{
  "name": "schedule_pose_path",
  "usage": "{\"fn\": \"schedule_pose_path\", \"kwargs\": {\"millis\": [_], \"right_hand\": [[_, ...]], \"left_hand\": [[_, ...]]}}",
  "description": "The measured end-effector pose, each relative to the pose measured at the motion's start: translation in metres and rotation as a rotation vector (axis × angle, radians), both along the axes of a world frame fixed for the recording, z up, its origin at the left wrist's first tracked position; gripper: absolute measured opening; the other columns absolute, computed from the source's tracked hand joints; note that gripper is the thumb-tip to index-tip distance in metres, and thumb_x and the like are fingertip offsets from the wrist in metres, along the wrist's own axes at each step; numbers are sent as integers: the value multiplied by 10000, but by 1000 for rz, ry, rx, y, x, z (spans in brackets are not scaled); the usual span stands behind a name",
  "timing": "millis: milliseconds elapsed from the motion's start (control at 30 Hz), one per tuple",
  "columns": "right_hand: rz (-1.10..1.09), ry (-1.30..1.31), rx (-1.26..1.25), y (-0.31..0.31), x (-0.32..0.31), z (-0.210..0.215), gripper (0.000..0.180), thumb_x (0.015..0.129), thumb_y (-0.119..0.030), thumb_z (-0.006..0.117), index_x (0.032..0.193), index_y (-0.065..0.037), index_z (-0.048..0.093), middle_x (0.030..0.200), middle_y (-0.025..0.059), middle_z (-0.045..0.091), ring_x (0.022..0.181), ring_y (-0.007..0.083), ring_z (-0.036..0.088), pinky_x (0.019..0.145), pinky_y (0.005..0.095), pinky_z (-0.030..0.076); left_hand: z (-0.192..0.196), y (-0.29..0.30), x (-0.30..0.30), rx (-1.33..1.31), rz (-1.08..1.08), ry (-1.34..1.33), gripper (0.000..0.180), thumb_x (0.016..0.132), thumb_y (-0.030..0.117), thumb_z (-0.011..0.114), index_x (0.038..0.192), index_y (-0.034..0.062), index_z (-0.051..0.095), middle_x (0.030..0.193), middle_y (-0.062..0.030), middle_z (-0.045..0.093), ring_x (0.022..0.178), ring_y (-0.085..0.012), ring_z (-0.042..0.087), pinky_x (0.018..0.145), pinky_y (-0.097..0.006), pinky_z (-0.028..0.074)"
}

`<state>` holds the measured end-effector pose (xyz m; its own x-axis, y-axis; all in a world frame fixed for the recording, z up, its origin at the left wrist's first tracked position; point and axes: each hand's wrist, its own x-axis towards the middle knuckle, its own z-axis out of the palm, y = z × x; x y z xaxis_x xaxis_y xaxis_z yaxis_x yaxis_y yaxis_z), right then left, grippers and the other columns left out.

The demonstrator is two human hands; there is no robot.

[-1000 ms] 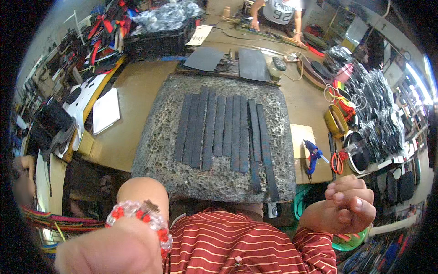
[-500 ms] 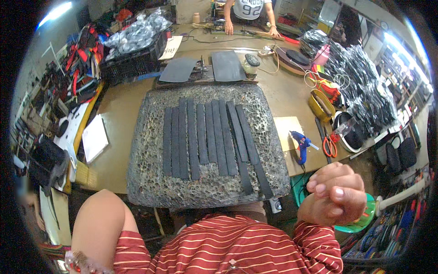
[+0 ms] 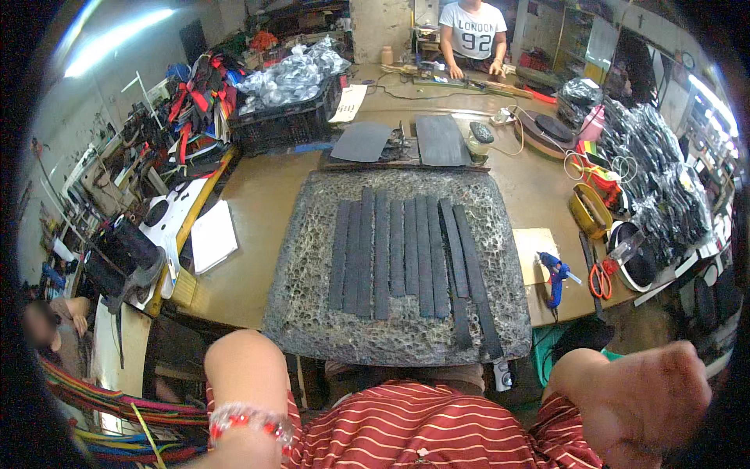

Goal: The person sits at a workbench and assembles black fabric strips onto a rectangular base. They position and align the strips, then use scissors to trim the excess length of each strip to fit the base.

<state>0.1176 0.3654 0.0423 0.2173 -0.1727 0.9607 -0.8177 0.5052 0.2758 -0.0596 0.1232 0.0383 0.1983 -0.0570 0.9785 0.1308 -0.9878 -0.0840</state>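
Note:
My right hand (image 3: 652,399) is raised at the lower right, curled into a loose, slightly blurred fist. Its inside is hidden, so I cannot tell whether it holds anything. My left arm (image 3: 246,356) is folded, with a beaded bracelet (image 3: 248,422) at the wrist; the left hand lies beyond the lower edge. In front of me a grey, pitted foam-like slab (image 3: 312,328) lies on the table. Several black strips (image 3: 363,258) rest side by side on it, running away from me. Two at the right are slanted and reach nearer to me. Neither hand touches them.
Right of the slab are a blue glue gun (image 3: 556,273), orange-handled scissors (image 3: 600,280) and a yellow container (image 3: 590,211). Beyond it lie dark sheets (image 3: 445,141) and a jar (image 3: 480,139). A black crate (image 3: 281,121) stands far left. Another person (image 3: 473,35) works across the table.
My right hand has moved right and lower, and its fingers have turned out of sight. My view has swung left, so the table appears further right. The strips keep their arrangement.

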Motion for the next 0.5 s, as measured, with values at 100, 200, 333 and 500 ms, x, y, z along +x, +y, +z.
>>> {"fn": "schedule_pose_path", "kwargs": {"millis": [100,200,333,500], "right_hand": [[-61,-326,-107,0,1,-15,527,970,-497,412,1412,-209,400,1288,99,532,1188,291,503,933,485,413],[386,-430,-92,-22,-3,-29,505,976,-436,395,1400,-161,403,1288,125,530,1188,287,508,945,461,416],[825,-462,-56,-56,-12,-27,477,984,-354,373,1383,-96,408,1287,160,528,1189,281,515,961,429,420],[1386,-494,-8,-62,-19,-10,444,993,-252,346,1363,-15,413,1286,202,525,1190,274,525,980,389,425]], "left_hand": [[-15,35,-1,-290,-145,-26,487,957,276,411,1302,-59,490,1309,-186,532,1239,-258,488,1076,-339,369],[-31,62,18,-474,-321,-34,507,953,300,415,1301,-61,492,1311,-186,532,1244,-261,484,1079,-340,364],[-55,79,64,-549,-509,-84,535,946,332,421,1300,-62,494,1313,-187,532,1251,-264,478,1083,-342,358],[-71,89,80,-559,-589,-116,570,939,373,427,1299,-64,496,1315,-187,531,1260,-269,471,1087,-344,350]]}}
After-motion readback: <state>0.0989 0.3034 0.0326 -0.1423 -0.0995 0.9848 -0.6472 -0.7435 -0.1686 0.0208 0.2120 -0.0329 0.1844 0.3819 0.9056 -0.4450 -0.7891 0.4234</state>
